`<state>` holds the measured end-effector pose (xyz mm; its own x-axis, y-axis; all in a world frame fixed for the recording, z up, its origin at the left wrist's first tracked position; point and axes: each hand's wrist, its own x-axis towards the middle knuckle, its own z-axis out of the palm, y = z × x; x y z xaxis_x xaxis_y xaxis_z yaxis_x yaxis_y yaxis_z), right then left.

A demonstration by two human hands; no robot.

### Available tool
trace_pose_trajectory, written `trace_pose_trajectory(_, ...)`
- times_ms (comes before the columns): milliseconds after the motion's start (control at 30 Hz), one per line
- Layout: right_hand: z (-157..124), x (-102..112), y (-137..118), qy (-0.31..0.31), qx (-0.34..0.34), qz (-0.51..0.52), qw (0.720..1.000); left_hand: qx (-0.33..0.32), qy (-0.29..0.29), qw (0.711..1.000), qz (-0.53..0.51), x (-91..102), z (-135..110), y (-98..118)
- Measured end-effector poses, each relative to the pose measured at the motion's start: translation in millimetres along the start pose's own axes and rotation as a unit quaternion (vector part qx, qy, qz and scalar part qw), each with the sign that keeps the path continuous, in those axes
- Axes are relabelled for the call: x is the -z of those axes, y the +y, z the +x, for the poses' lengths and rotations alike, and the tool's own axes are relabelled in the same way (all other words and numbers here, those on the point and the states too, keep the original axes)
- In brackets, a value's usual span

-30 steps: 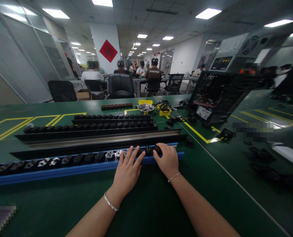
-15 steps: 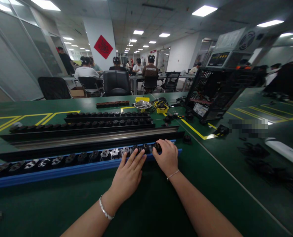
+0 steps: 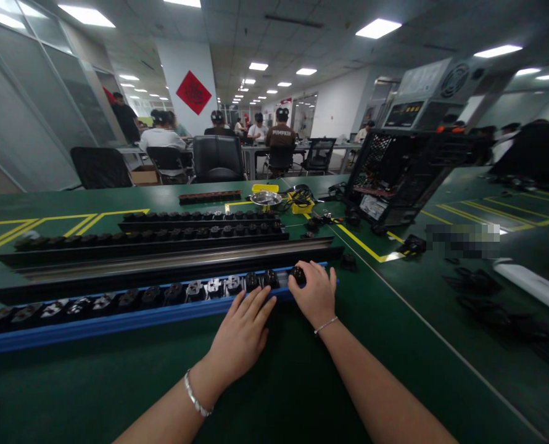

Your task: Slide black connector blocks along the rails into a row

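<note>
A long blue rail lies across the green table, with a row of black socket modules set in its channel; several show bright metal pieces inside. Near the rail's right end, my right hand has its thumb and fingers closed around one round black socket module. A short stretch of bare channel separates that module from the others in the row. My left hand lies flat with fingers stretched out, its fingertips on the rail's near edge beside the last modules of the row.
Behind the blue rail lie black rails with more modules. Farther back are a metal dish, a yellow bin with cables, and an open computer case. One loose black part sits right of the rail. People sit at far desks.
The view has shifted slightly. My right hand and its module have moved a little to the right, widening the gap to the row. My left hand stays almost in place on the rail.
</note>
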<state>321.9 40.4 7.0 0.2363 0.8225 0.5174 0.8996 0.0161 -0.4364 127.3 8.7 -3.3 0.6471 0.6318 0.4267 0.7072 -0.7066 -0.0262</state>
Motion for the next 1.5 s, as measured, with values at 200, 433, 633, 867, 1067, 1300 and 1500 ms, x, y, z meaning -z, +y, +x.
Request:
trace_pose_trajectory(200, 2, 3, 4, -0.002, -0.025, -0.041, 0.999, 0.005, -0.003, 1.000, -0.005, -0.9, 0, -1)
trace_pose_trajectory(433, 2, 4, 3, -0.014, -0.046, -0.054, 0.997, 0.006, 0.000, 1.000, -0.007, -2.7, 0, -2)
trace_pose_trajectory(633, 2, 4, -1, -0.018, -0.073, -0.067, 0.995, 0.018, -0.002, 1.000, -0.017, -5.0, 0, -2)
trace_pose_trajectory(867, 1, 3, -7, -0.028, -0.077, -0.063, 0.995, 0.036, 0.016, 0.999, -0.015, -4.0, -1, -2)
trace_pose_trajectory(1067, 1, 2, -8, -0.030, -0.075, -0.053, 0.995, 0.045, 0.019, 0.999, -0.015, -4.2, -1, -2)
trace_pose_trajectory(1300, 2, 2, -3, -0.024, -0.072, -0.050, 0.996, 0.043, 0.011, 0.999, -0.031, -3.9, -2, -3)
trace_pose_trajectory(1500, 3, 2, 3, -0.020, -0.071, -0.070, 0.995, 0.039, 0.006, 0.999, -0.036, -2.6, -3, -3)
